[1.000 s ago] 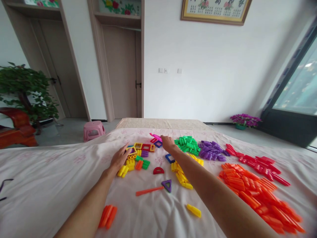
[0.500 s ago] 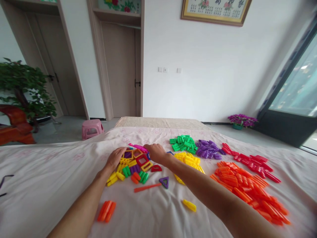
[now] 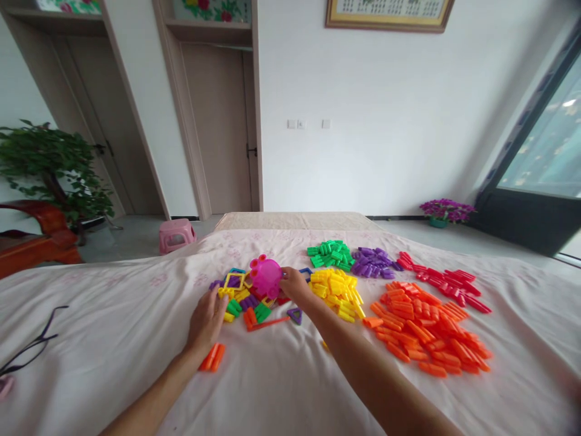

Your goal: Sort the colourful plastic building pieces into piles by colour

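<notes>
My right hand (image 3: 295, 284) pinches the edge of a round pink piece (image 3: 267, 277) with small knobs, tilted up over the mixed pile. At the pile's left side, my left hand (image 3: 206, 315) has its fingers closed beside yellow pieces (image 3: 226, 292); whether it grips one cannot be made out. The mixed pile includes a yellow square frame (image 3: 235, 281), green pieces (image 3: 262, 312) and purple pieces (image 3: 249, 302). Just in front are a thin orange stick (image 3: 271, 323) and a purple triangle (image 3: 295, 315). Orange pieces (image 3: 212, 357) lie below my left hand.
Sorted piles of green (image 3: 330, 254), purple (image 3: 373, 262), yellow (image 3: 336, 292), red (image 3: 447, 282) and orange (image 3: 426, 330) pieces cover the cloth on the right. Glasses (image 3: 39, 342) rest at the left. A pink stool (image 3: 176, 235) stands beyond the cloth.
The pink piece, seen edge-on before, now shows its round face in my right hand. My left hand has moved down from the pile's top to its left side. The view has shifted.
</notes>
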### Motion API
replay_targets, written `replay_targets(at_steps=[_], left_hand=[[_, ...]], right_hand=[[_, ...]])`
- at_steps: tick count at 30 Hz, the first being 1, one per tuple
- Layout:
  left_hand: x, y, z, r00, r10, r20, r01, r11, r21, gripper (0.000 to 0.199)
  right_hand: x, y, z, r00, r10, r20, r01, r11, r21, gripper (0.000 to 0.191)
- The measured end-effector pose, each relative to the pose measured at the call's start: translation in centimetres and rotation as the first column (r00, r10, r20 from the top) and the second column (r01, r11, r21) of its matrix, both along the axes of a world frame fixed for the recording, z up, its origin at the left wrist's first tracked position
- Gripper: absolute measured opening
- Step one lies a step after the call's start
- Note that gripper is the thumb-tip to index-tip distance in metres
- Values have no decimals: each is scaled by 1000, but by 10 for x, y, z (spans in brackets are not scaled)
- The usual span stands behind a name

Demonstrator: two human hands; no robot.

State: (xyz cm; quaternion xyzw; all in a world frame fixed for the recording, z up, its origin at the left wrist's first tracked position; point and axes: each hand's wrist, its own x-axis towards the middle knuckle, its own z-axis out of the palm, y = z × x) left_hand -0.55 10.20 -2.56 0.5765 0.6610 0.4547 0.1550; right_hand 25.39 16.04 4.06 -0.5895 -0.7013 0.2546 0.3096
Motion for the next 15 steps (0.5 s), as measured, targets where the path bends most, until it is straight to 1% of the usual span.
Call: replay_targets(at_steps=[3,5,6,7,9,11,13,15], left_hand=[[32,2,-1,989,143,43,-146,986,83,56],[42,8,3,970,228,83,-236,966,103,59],[42,12,5,958,266,103,-277,955,106,60],[40,14,7,944,304,126,-318,942,108,60],[28,17,10,917,363,168,-383,918,108,59],[11,16,10,901,388,196,-412,906,99,55],[-4,13,9,900,379,216,-405,910,89,52],[-14,10,6,909,345,234,-371,925,81,51]], right_hand=[[0,-13,-4,996,-64,64,62,997,37,46],[2,-25,-3,987,-107,120,92,988,123,48],[3,-33,-3,985,-98,144,73,982,173,48],[3,-41,-2,984,-63,168,25,976,217,47],[0,-58,-3,971,71,226,-134,951,277,43],[-5,-73,-5,934,207,290,-290,914,282,41],[-11,-81,-8,895,277,349,-376,890,258,42],[-15,-84,-11,870,291,398,-402,886,231,36]])
